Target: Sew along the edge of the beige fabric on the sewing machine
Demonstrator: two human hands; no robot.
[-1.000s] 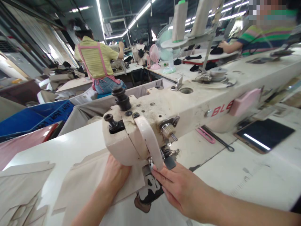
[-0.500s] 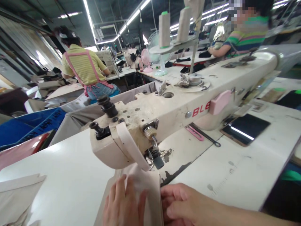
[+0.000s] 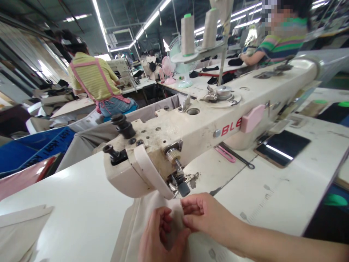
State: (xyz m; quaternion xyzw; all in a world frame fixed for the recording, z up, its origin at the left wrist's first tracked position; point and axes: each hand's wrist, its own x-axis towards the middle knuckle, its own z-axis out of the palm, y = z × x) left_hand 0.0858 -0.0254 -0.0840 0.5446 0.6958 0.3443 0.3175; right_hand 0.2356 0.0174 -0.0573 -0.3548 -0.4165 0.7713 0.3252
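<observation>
Both of your hands pinch the pale fabric piece (image 3: 152, 218) just in front of the sewing machine head (image 3: 141, 160): your left hand (image 3: 160, 238) curls its fingers over the cloth from below, and your right hand (image 3: 207, 216) closes thumb and forefinger on its edge. That cloth lies on the white table (image 3: 68, 203), running under the needle area. A pink clip (image 3: 225, 153) and a dark tablet (image 3: 282, 147) lie farther right.

Sewing machine (image 3: 207, 120), arm front: red letters "BLE", remainder covered by a pink block (image 3: 252, 118). Blue crate (image 3: 35, 147), side wall: white lettering, too blurred to read.
</observation>
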